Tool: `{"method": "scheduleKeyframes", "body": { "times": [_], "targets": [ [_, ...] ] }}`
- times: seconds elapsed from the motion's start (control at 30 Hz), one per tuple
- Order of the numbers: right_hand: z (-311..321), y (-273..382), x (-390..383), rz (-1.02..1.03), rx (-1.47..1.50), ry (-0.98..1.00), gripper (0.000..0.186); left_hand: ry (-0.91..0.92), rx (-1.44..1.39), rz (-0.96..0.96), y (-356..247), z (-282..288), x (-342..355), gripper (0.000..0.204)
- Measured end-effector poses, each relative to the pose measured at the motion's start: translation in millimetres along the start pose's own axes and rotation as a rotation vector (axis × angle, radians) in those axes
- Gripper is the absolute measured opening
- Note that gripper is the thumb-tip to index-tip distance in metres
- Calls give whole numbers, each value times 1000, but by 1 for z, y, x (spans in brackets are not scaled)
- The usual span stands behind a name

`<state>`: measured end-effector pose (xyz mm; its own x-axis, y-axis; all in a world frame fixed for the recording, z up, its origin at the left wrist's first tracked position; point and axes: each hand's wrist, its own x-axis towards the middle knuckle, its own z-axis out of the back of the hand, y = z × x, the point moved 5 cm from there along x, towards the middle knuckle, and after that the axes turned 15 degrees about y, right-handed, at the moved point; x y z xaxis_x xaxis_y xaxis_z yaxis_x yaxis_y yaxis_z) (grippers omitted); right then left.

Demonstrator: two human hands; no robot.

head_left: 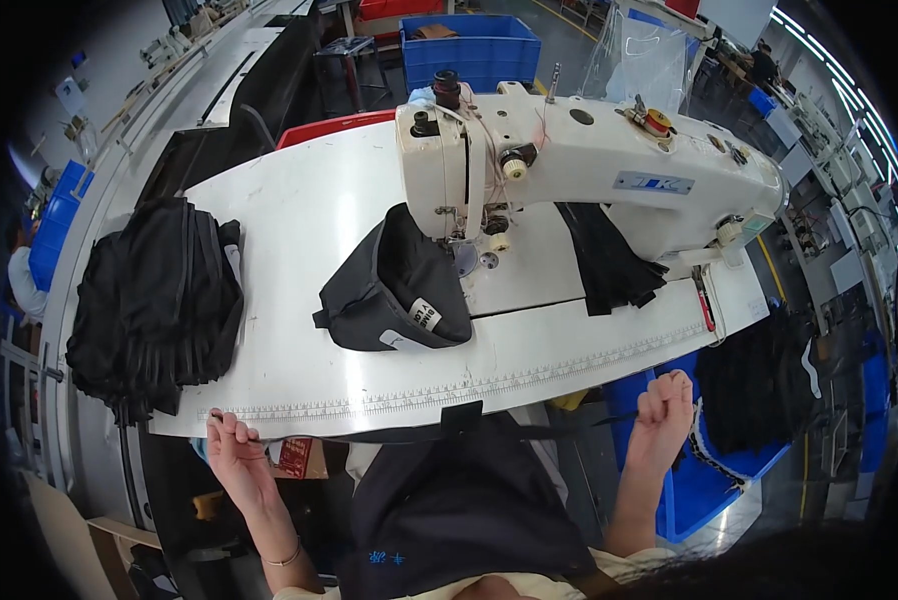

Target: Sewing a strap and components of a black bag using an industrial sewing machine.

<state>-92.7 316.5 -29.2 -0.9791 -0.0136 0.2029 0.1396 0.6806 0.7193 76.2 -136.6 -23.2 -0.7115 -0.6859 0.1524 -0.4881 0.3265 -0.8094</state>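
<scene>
A thin black strap [569, 431] runs along the table's front edge between my two hands. My left hand [237, 455] pinches its left end near the table's front left corner. Its right end is in my closed right hand [661, 410], beyond the edge on the right. A small black square piece [462, 417] lies at the middle of the edge, over the strap; whether it is joined to the strap I cannot tell. A black fabric pouch [369, 300] with white labels sits beside the needle of the white sewing machine [589, 150], untouched by either hand.
A pile of black fabric pieces [159, 300] is on the table's left. Black strips [609, 265] lie under the machine arm, with red-handled snips [706, 308] to their right. A printed ruler [449, 390] follows the front edge. Lower right, a blue bin [684, 500] stands by more black fabric.
</scene>
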Motion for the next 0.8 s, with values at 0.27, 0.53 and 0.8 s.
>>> {"method": "scheduleKeyframes", "body": {
  "times": [0.27, 0.53, 0.8],
  "targets": [
    [-160, -25, -25, -149, -947, 1083, 36, 1038, 587, 174, -2, -159, -44, 12],
    [-132, -71, -35, -610, -397, 881, 13, 1146, 605, 173, 72, -189, 6, 13],
    [-122, -92, 14, -133, -894, 1183, 40, 1089, 2109, -614, 105, -200, 25, 30]
  ]
}}
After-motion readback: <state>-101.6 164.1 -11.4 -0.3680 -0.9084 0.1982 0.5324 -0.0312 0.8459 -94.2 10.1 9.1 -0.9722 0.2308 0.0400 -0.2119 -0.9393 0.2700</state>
